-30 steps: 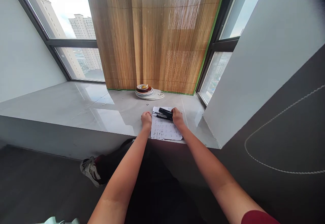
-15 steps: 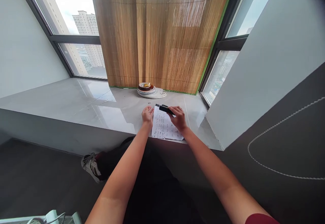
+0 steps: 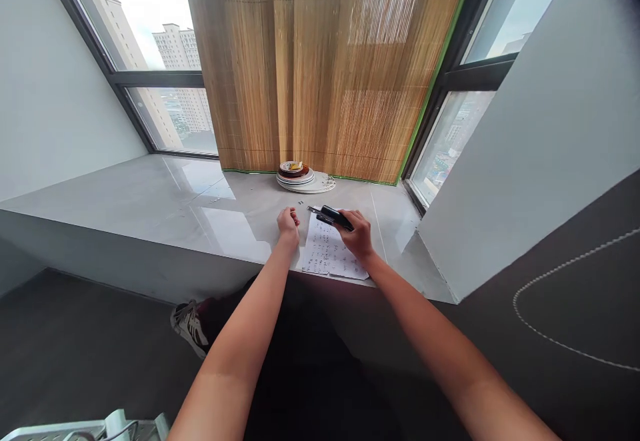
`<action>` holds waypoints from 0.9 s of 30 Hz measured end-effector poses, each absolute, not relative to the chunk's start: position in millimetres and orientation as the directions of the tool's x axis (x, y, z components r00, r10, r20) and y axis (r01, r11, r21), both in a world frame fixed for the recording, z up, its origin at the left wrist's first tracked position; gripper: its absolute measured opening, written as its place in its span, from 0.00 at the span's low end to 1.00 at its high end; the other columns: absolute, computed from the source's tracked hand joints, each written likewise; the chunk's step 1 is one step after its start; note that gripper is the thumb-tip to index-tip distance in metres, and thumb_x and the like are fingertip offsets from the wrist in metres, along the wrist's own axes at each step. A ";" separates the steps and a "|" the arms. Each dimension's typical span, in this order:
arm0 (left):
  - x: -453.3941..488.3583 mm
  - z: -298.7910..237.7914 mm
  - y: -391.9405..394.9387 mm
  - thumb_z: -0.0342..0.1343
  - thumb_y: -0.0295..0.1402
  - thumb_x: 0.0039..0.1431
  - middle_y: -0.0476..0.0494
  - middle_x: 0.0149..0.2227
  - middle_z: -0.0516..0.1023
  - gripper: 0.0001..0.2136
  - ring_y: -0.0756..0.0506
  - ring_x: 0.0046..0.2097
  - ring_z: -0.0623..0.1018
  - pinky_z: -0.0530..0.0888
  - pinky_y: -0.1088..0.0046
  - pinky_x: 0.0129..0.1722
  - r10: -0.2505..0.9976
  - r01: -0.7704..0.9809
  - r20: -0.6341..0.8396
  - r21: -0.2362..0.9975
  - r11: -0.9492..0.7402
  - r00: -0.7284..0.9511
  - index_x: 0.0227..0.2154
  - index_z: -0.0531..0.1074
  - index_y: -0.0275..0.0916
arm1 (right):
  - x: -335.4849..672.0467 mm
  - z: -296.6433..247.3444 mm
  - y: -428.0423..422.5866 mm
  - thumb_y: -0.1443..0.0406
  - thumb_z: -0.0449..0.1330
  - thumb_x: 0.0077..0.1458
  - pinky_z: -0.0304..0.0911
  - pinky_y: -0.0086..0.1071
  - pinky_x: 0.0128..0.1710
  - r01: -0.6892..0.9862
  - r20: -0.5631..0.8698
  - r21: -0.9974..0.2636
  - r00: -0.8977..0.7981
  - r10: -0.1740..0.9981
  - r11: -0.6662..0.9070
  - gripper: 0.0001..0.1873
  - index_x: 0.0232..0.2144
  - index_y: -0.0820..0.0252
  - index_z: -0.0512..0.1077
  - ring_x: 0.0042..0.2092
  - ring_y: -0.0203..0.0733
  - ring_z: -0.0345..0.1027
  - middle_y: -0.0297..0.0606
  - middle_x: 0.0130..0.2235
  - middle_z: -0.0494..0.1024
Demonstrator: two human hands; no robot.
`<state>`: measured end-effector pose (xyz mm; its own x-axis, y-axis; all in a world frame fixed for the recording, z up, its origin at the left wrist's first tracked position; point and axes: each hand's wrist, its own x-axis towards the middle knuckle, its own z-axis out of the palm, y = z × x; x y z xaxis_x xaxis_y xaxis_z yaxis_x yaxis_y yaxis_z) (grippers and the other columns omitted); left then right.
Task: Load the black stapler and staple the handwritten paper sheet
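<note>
My right hand [image 3: 356,233] is wrapped round a black stapler [image 3: 336,216], whose front end points left and shows a gap between its upper and lower arms. Under the stapler lies white paper [image 3: 327,254] with rows of handwriting, close to the front edge of the sill. Just left of the paper, my left hand [image 3: 288,222] is closed with its fingers curled in. Whatever those fingers hold, if anything, is hidden. Tiny dark bits [image 3: 301,202] lie on the sill beyond my left hand.
A stack of plates [image 3: 295,178] stands at the back of the glossy tiled sill [image 3: 165,208], against a bamboo blind [image 3: 310,81]. Windows flank the blind. A bead chain [image 3: 530,281] hangs at the right, and a white rack [image 3: 75,431] is at the lower left.
My left hand has drawn back from the paper's edge and curled its fingers. The stapler, still in my right hand, now shows its arms further apart. The view has shifted slightly.
</note>
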<state>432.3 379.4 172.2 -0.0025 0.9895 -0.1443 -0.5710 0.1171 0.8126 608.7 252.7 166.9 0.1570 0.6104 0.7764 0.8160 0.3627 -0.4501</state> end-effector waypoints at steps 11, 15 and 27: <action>444.6 173.8 472.8 0.58 0.28 0.64 0.33 0.56 0.72 0.06 0.33 0.64 0.68 0.61 0.55 0.65 0.940 0.689 0.201 0.641 -0.339 0.276 0.41 0.77 0.40 | 624.5 153.9 277.3 0.59 0.70 0.49 0.72 0.48 0.54 0.543 0.431 -0.820 0.374 0.821 0.183 0.19 0.45 0.55 0.83 0.48 0.55 0.80 0.40 0.46 0.86; 444.5 164.8 484.1 0.61 0.27 0.62 0.35 0.50 0.74 0.04 0.33 0.63 0.70 0.61 0.57 0.66 0.950 0.590 0.195 0.748 -0.304 0.242 0.31 0.74 0.39 | 624.1 152.7 279.3 0.59 0.71 0.49 0.71 0.49 0.56 0.538 0.423 -0.824 0.380 0.822 0.175 0.19 0.45 0.54 0.83 0.49 0.55 0.80 0.41 0.47 0.86; 422.6 191.2 401.5 0.58 0.24 0.62 0.44 0.33 0.68 0.16 0.41 0.45 0.74 0.72 0.69 0.52 0.963 0.173 0.266 0.947 -0.270 0.043 0.23 0.61 0.44 | 627.7 148.1 282.1 0.57 0.71 0.49 0.72 0.51 0.54 0.538 0.454 -0.813 0.344 0.822 0.223 0.21 0.45 0.56 0.83 0.47 0.56 0.80 0.42 0.46 0.86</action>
<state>422.6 401.5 191.2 0.0426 0.9629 0.2663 0.1726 -0.2697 0.9474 627.7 282.1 148.1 0.3440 0.8222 0.4535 0.5384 0.2230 -0.8127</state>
